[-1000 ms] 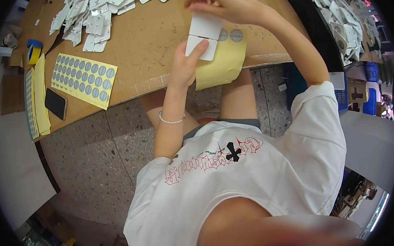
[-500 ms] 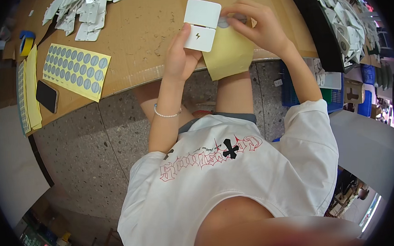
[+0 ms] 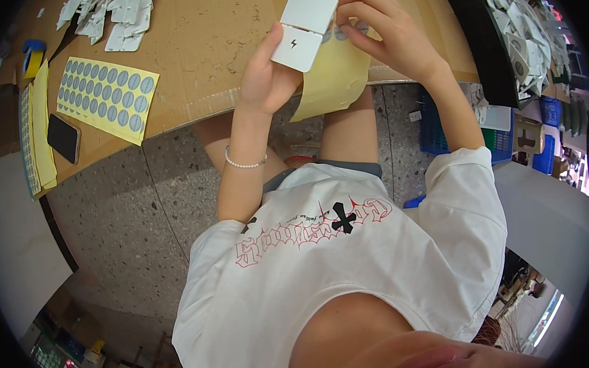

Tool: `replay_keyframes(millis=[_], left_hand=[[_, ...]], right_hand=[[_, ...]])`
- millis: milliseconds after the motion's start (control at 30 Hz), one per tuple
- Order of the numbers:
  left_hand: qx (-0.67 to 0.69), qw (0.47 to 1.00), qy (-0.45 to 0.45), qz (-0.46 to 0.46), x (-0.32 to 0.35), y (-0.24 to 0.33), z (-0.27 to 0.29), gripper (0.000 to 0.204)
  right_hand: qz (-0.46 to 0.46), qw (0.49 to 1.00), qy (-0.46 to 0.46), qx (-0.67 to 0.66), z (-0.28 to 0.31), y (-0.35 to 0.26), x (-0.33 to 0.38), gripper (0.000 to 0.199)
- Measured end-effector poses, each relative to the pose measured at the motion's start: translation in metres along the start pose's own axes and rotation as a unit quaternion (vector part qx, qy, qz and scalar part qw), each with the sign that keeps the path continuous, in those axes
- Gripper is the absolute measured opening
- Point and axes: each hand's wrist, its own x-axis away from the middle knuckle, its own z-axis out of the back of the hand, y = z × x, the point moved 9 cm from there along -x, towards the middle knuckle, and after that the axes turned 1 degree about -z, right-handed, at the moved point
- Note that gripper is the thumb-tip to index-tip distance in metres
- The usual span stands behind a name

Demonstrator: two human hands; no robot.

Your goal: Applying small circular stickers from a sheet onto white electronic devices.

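Observation:
My left hand (image 3: 266, 78) grips a white rectangular device (image 3: 306, 28) with a small lightning mark, held up over the cardboard-covered table (image 3: 212, 47). My right hand (image 3: 388, 33) touches the device's right edge, its fingertips pinched at a round grey sticker beside the device. Under both hands a yellow backing sheet (image 3: 334, 80) hangs over the table's front edge, with grey stickers near its top. A bead bracelet sits on my left wrist.
A yellow sheet of round grey stickers (image 3: 107, 97) lies at the left, with a black phone (image 3: 64, 137) and more sticker sheets (image 3: 35, 139) beyond it. White parts (image 3: 112, 16) are heaped at the top left. A dark tray of white parts (image 3: 521, 28) and blue crates (image 3: 453, 134) stand at the right.
The device and both hands have come toward me to the table's front edge. My right hand has dropped from above the device to its right edge.

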Motion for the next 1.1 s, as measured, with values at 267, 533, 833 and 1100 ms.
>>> replay_keyframes(millis=[267, 533, 833, 1100], left_hand=[[-0.053, 0.999, -0.005, -0.007, -0.003, -0.005, 0.001, 0.046], [-0.048, 0.999, -0.004, -0.009, -0.004, -0.004, 0.001, 0.046], [-0.013, 1.000, -0.015, -0.002, -0.007, -0.008, 0.000, 0.047], [-0.086, 0.996, -0.015, -0.002, -0.006, -0.013, -0.001, 0.047]], right_hand=[[0.250, 0.937, 0.221, -0.108, 0.005, 0.004, 0.020, 0.013], [0.000, 0.999, 0.025, 0.041, -0.004, 0.010, 0.016, 0.025], [0.098, 0.987, 0.075, 0.100, 0.002, -0.002, 0.023, 0.026], [0.266, 0.907, 0.304, -0.122, 0.015, 0.008, 0.047, 0.019]])
